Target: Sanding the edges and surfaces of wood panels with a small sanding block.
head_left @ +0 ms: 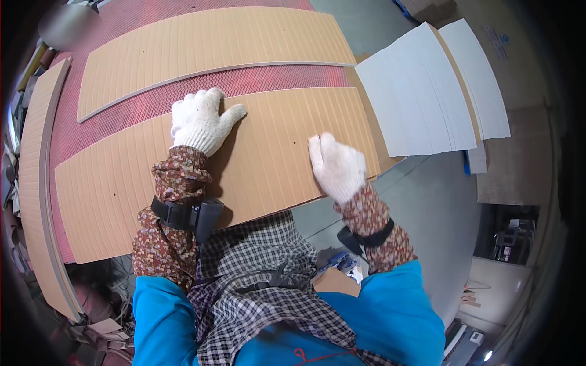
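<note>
A grooved brown cardboard sheet [244, 158] is laid flat across the near part of a red mesh tabletop [256, 82], its long edges bowed by the lens and its near edge reaching out past the tabletop toward the person's body. The left hand [198, 122], in a white knit glove, is pressed palm-down on the upper middle of this sheet, with the fingers [210, 97] spread apart and nothing clasped in them. The right hand [336, 165], gloved alike, is set on the sheet near its right end, just above the near edge; the fingers seem to be held together and bent down onto the board, though whether the edge is gripped cannot be told from this angle. Both forearms are covered by floral sleeve covers, each banded by a dark wrist strap [183, 215]. A second grooved sheet [213, 49] is seen farther back on the tabletop, apart from the first, with a strip of red mesh between them. A third brown sheet [36, 183] is placed along the left side. To the right, a stack of white sheets [421, 91] is fanned out beside the tabletop, above a grey floor [427, 207].
</note>
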The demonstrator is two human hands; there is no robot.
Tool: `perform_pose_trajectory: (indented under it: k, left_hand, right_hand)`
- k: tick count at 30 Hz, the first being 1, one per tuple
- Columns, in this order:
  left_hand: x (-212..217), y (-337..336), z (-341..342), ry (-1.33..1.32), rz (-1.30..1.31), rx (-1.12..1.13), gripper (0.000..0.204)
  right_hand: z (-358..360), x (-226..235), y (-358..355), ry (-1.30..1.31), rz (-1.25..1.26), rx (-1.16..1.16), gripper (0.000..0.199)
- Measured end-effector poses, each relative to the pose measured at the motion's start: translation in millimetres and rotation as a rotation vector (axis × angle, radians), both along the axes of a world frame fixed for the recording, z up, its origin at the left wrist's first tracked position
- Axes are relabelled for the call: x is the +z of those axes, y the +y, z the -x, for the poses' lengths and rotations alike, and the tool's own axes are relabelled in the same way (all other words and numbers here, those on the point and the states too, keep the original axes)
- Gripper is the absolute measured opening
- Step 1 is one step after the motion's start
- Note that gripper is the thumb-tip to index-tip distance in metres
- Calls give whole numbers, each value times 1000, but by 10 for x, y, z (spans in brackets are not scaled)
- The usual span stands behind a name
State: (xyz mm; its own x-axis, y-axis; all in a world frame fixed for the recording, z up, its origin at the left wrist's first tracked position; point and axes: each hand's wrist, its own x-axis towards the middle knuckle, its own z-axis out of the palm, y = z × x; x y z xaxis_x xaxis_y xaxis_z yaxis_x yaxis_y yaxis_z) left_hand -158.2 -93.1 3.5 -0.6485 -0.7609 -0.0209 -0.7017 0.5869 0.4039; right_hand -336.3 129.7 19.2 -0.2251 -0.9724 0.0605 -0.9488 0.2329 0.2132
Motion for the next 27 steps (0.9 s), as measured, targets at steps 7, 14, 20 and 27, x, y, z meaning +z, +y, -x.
perform_pose_trajectory:
  k: [7, 14, 20, 27]
  left_hand:
    - [48, 5, -30, 2, -20, 14, 63]
    - [7, -20, -81, 23, -3, 25, 62]
    - [-29, -19, -59, 60, 17, -3, 61]
    - [-20, -24, -69, 50, 33, 1, 61]
  right_hand:
    - [483, -11, -1160, -59, -36, 0, 32]
    - [662, -150, -1556, -95, -20, 15, 38]
    - [190, 30, -760, -262, 93, -232, 39]
    - [-323, 49, 494, -109, 87, -26, 24]
